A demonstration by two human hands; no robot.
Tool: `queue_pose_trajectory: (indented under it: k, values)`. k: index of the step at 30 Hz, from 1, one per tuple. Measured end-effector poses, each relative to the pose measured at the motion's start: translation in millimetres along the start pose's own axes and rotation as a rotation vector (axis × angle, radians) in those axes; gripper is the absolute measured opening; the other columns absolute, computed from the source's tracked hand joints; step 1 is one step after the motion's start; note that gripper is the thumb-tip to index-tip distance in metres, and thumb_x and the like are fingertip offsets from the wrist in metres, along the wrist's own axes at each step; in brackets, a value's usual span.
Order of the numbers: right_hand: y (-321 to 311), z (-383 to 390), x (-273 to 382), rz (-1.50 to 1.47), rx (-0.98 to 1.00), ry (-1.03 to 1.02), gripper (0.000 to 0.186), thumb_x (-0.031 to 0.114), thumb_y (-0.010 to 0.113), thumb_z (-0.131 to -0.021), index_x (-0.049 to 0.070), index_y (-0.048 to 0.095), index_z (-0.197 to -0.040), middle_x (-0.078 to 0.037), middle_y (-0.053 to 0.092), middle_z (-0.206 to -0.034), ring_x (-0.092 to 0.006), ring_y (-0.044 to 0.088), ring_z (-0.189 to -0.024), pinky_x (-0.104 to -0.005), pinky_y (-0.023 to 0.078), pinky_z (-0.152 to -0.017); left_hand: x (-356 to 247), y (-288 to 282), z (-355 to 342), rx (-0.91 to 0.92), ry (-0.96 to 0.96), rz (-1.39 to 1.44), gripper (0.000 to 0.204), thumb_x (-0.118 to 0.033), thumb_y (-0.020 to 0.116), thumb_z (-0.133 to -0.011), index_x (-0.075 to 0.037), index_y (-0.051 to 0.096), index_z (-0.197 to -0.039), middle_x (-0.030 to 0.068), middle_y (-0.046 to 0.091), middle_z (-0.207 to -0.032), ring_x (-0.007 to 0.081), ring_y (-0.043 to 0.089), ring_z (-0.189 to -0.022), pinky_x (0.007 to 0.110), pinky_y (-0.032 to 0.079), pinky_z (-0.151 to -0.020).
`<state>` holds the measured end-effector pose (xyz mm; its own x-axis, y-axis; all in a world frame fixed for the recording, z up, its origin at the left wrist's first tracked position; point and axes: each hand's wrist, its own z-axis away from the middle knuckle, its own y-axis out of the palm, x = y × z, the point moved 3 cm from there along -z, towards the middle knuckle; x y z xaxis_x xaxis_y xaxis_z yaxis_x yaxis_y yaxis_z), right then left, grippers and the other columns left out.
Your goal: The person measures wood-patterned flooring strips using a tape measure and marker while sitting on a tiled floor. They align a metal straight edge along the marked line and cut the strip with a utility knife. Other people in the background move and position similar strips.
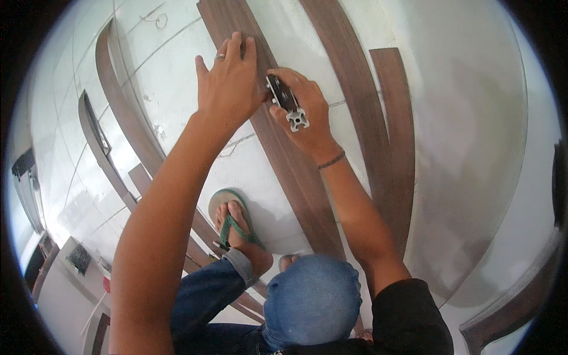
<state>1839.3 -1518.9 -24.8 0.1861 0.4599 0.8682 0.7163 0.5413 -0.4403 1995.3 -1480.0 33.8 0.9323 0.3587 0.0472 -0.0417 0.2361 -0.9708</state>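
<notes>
A long dark-brown wood-grain board point(290, 180) lies on the floor between my knees and hands, running from the top of the view down toward me. My left hand point(229, 83) rests flat on its far part, fingers stretched out, a ring on one finger. Just right of it, my right hand point(312, 115) is wrapped round a short black-and-silver metal piece point(284, 94) with a slotted, cross-shaped end facing me. This piece is at the board's right edge; whether it touches the board I cannot tell.
Two more brown boards point(367, 118) lie to the right, partly side by side. Several long strips point(127, 115) lie on the white tiled floor point(168, 71) at the left. My sandalled foot point(234, 222) stands left of the middle board. A brown frame piece point(515, 310) is at the lower right.
</notes>
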Motion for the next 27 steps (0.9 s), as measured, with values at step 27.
queue_pose_trajectory:
  k: [27]
  values:
    - [-44, 138, 20, 0.029, 0.177, 0.160, 0.062, 0.033, 0.070, -0.085, 0.015, 0.057, -0.142, -0.021, 0.054, -0.145, -0.0388, 0.054, -0.125, -0.0509, 0.042, -0.107, -9, -6, -1, 0.080, -0.074, -0.015, 0.099, -0.041, 0.087, -0.079, -0.010, 0.036, -0.158, 0.0119, 0.033, -0.165, 0.0301, 0.035, -0.152, 0.068, 0.031, -0.118]
